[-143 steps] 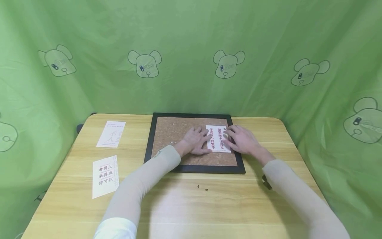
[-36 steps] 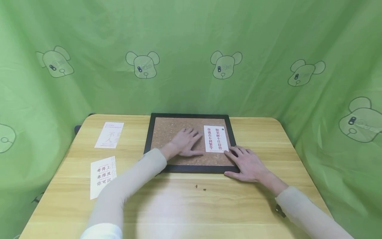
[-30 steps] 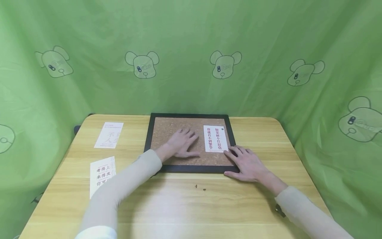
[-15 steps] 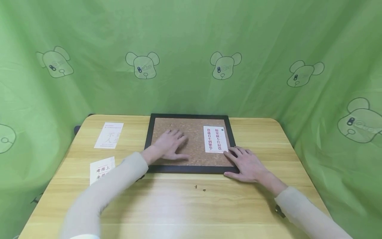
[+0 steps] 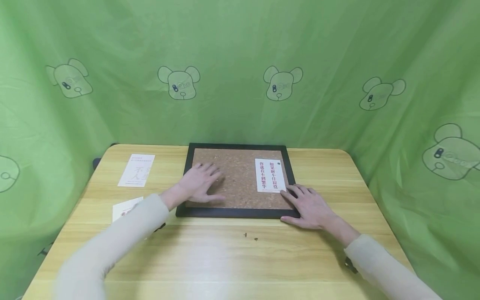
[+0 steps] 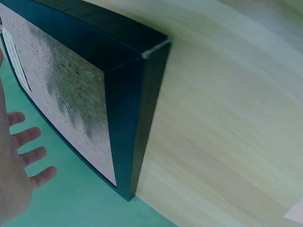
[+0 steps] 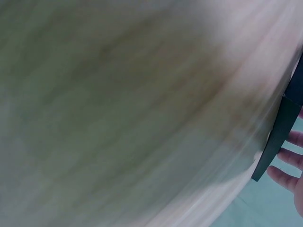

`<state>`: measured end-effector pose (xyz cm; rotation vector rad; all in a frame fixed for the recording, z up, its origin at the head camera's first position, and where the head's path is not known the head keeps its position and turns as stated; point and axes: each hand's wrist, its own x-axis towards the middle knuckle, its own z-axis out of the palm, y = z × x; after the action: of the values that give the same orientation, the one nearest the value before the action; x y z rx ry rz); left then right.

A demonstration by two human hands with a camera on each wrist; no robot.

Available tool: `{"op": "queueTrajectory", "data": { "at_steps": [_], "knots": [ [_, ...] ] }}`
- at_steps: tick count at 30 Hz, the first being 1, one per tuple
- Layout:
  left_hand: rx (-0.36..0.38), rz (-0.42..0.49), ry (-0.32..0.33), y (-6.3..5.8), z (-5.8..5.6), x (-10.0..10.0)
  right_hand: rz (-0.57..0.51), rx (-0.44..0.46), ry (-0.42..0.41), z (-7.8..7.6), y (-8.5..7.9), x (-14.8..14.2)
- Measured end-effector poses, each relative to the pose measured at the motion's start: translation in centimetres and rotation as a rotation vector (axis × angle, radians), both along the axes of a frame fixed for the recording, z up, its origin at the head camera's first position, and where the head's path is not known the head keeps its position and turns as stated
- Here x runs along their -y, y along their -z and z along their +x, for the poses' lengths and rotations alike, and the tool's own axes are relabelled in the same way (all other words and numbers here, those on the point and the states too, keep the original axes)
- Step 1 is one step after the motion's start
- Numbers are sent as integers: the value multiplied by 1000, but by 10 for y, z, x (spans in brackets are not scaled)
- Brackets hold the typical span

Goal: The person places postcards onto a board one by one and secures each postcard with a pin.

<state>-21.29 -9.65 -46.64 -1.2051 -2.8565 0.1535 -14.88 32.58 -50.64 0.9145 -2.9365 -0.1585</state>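
Observation:
My left hand (image 5: 198,183) is over the left part of a black-framed cork board (image 5: 240,183), fingers spread and holding nothing. The left wrist view shows these fingers apart from the cork, their shadow on it. At the board's front right corner, my right hand (image 5: 309,208) rests with its fingers on the frame; one fingertip is by the card's lower corner. That white card (image 5: 267,177) with red characters lies on the cork's right side. A small dark pin head (image 5: 278,163) shows at its upper right corner.
Two small pins (image 5: 245,235) lie on the wooden table (image 5: 300,266) in front of the board. To the left are a white card (image 5: 138,168) and a second card (image 5: 121,208), partly hidden by my left sleeve. Green curtain (image 5: 232,104) surrounds the table.
Both hands were at the red-lettered card several seconds ago. My right hand has since shifted to the board's front right corner, while my left hand has slid leftward across the board, away from the card.

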Motion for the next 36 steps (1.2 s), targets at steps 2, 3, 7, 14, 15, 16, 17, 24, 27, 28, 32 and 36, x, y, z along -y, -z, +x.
{"op": "queueTrajectory", "data": {
  "at_steps": [2,3,7,14,15,16,17,24,27,28,32,36],
  "knots": [
    [-8,10,6,-1,2,5,-2,0,2,0,0,0],
    [-11,17,8,-1,3,7,-4,2,3,0,1,0],
    [-20,46,24,-3,9,17,-7,12,9,0,1,0],
    [-25,69,19,-4,17,30,1,14,7,-1,0,0],
    [-24,68,12,-4,18,33,3,14,5,-1,0,0],
    [-23,69,6,-4,19,35,5,13,4,-1,0,0],
    [-21,74,-1,-5,21,38,6,13,3,-1,0,0],
    [-24,113,-36,-6,28,63,2,6,1,-2,3,0],
    [-20,118,-55,-4,32,76,-1,3,-2,-2,3,0],
    [-18,119,-61,-4,33,80,-1,4,-2,-2,3,0],
    [12,140,-88,-3,39,96,-4,13,3,-2,3,-1],
    [23,128,-111,-1,44,109,-5,20,7,-2,2,-1]
  ]
}}
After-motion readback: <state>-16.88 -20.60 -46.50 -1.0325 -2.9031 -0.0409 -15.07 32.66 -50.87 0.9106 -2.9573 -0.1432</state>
